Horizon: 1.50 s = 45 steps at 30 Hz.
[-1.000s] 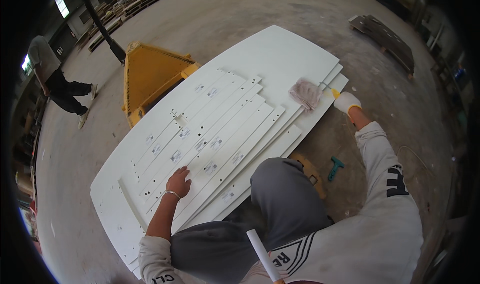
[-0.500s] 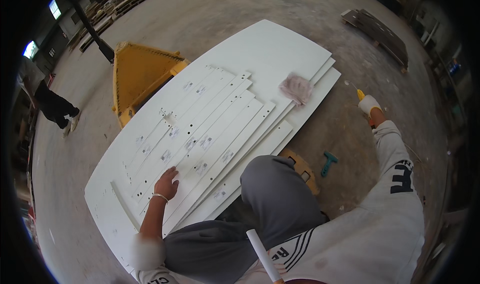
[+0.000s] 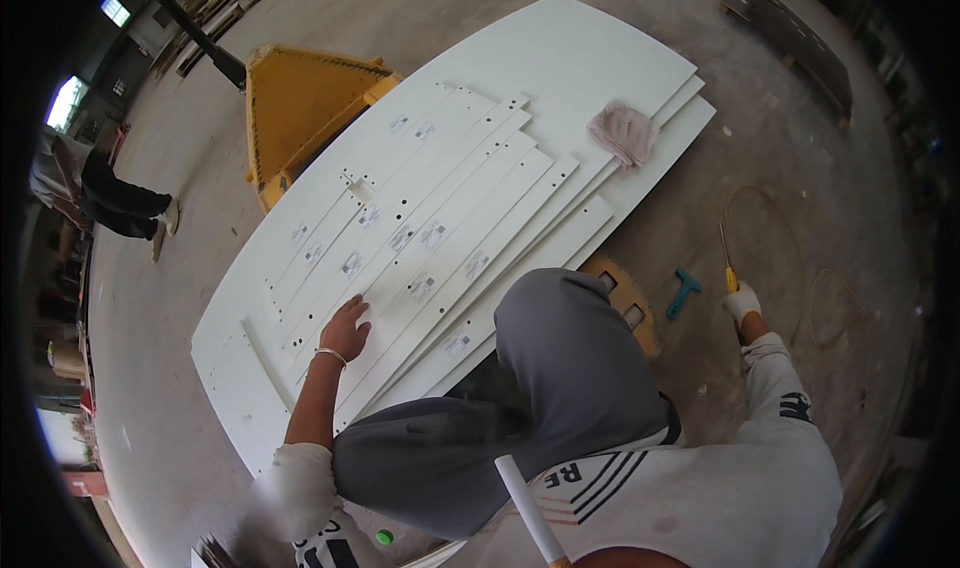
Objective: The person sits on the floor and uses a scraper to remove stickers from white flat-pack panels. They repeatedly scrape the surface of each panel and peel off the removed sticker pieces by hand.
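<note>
My bare left hand (image 3: 345,330), with a light band at the wrist, lies spread on the stacked white panels (image 3: 560,58). Narrow strips with drilled holes and small labels (image 3: 421,287) lie side by side under and around it. Off the stack to the right, my right hand (image 3: 741,303) wears a white glove. It is closed around the yellow handle of a tool (image 3: 730,278) with a long thin shaft, held low over the floor. Near it on the floor rests a teal T-shaped hand tool (image 3: 684,293). A crumpled pink cloth (image 3: 622,133) sits on the panels' right side.
Beyond the stack stands a yellow pallet jack (image 3: 300,118). A thin cord (image 3: 800,248) loops over the floor at right. Dark boards (image 3: 790,43) lie far right. Another person (image 3: 110,193) is at far left. A cigarette (image 3: 528,508) shows at the lower edge.
My right hand has come nearer to me and lower with the yellow-handled tool. My left hand stays on the panels. The view has shifted, and the other person's posture differs slightly.
</note>
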Each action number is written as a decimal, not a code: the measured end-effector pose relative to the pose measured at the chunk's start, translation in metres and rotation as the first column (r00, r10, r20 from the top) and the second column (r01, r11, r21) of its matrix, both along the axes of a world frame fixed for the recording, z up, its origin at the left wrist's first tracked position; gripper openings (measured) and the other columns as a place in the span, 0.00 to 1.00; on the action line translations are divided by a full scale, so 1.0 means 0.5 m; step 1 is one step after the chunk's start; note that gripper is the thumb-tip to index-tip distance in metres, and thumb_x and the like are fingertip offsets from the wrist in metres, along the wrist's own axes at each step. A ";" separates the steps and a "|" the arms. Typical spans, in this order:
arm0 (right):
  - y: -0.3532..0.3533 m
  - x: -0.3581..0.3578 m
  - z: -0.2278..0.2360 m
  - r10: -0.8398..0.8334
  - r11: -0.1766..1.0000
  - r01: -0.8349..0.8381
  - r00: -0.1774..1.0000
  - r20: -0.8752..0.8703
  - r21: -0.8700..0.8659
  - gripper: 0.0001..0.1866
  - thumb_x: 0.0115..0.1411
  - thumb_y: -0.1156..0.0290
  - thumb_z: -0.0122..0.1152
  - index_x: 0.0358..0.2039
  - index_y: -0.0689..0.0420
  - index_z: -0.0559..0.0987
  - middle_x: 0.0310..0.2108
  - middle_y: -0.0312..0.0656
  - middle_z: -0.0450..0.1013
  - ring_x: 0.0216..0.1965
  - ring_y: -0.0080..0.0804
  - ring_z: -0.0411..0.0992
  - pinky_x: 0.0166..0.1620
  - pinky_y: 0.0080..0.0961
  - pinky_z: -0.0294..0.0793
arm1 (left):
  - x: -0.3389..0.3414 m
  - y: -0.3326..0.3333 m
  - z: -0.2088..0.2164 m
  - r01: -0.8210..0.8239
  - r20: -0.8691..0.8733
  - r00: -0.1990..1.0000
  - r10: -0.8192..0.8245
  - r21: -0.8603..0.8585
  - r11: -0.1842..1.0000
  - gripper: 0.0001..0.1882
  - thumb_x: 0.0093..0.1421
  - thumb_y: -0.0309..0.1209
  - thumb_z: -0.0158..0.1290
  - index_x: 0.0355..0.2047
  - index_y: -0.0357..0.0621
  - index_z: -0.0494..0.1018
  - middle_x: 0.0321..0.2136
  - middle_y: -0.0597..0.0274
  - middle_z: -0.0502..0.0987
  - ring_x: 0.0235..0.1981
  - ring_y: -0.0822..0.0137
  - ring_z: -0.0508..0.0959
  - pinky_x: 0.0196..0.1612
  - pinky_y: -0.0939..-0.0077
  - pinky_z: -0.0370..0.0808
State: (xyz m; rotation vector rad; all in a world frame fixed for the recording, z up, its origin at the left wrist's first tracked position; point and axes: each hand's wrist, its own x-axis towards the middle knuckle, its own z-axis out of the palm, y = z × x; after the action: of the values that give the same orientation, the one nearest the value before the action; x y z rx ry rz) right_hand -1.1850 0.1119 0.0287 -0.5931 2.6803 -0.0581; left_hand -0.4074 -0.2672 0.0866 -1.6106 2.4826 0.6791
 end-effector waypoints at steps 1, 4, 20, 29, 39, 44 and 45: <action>0.020 0.019 -0.033 -0.059 0.998 0.059 0.998 -0.009 0.036 0.37 0.55 0.62 0.68 0.66 0.54 0.73 0.59 0.54 0.77 0.60 0.51 0.76 0.59 0.41 0.76 | 0.015 0.004 0.005 -0.004 0.028 1.000 0.004 -0.001 1.000 0.25 0.64 0.31 0.59 0.63 0.51 0.75 0.72 0.61 0.67 0.70 0.57 0.68 0.69 0.60 0.69; 0.051 0.051 -0.099 -0.242 0.966 0.243 0.970 -0.014 0.094 0.42 0.55 0.63 0.66 0.72 0.52 0.68 0.64 0.53 0.74 0.64 0.52 0.73 0.64 0.41 0.72 | 0.051 0.023 0.027 -0.017 0.108 0.994 0.017 -0.002 1.000 0.26 0.64 0.32 0.59 0.63 0.51 0.74 0.72 0.59 0.66 0.70 0.55 0.69 0.69 0.60 0.70; -0.425 0.414 0.028 0.387 0.648 -0.120 0.902 0.190 -0.752 0.30 0.63 0.77 0.55 0.68 0.58 0.71 0.57 0.50 0.79 0.56 0.40 0.78 0.58 0.32 0.76 | -0.037 0.085 0.095 0.121 0.230 0.966 -0.121 0.015 0.993 0.26 0.66 0.33 0.58 0.64 0.52 0.73 0.67 0.56 0.73 0.66 0.53 0.73 0.66 0.57 0.72; -0.736 0.672 0.365 0.918 0.346 -0.227 0.282 0.279 -0.910 0.21 0.69 0.77 0.54 0.62 0.67 0.76 0.53 0.48 0.80 0.52 0.28 0.78 0.53 0.22 0.77 | -0.109 0.185 0.138 0.224 0.409 0.876 -0.256 0.127 0.966 0.26 0.65 0.38 0.59 0.62 0.44 0.72 0.54 0.53 0.80 0.55 0.53 0.79 0.55 0.55 0.78; -0.775 0.893 0.397 0.995 0.030 -0.969 0.004 0.103 -0.245 0.21 0.68 0.64 0.57 0.60 0.50 0.81 0.51 0.45 0.82 0.52 0.38 0.80 0.54 0.34 0.78 | -0.112 0.185 0.032 0.327 0.420 0.860 -0.289 -0.021 0.945 0.34 0.62 0.35 0.61 0.64 0.31 0.65 0.54 0.48 0.73 0.56 0.54 0.75 0.49 0.59 0.79; -0.777 0.832 0.410 0.967 0.244 -0.876 0.191 0.165 -0.415 0.21 0.68 0.63 0.53 0.60 0.47 0.80 0.52 0.45 0.82 0.54 0.43 0.79 0.55 0.41 0.78 | -0.120 0.187 0.029 0.336 0.316 0.901 -0.297 -0.076 0.939 0.34 0.61 0.35 0.61 0.63 0.28 0.67 0.51 0.50 0.74 0.53 0.55 0.76 0.46 0.60 0.80; -0.769 0.848 0.409 0.970 0.238 -0.899 0.199 0.141 -0.368 0.21 0.68 0.63 0.52 0.60 0.46 0.81 0.52 0.45 0.82 0.54 0.44 0.78 0.56 0.41 0.78 | -0.113 0.190 0.025 0.346 0.325 0.897 -0.301 -0.089 0.934 0.34 0.61 0.35 0.61 0.63 0.28 0.67 0.51 0.50 0.74 0.53 0.55 0.76 0.46 0.60 0.80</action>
State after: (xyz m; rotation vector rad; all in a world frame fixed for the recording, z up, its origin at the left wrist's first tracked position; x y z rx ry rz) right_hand -0.7608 -0.2726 0.2332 -2.0139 1.5063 -0.0819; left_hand -0.4639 -0.1723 0.0991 -1.1806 2.5169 0.1894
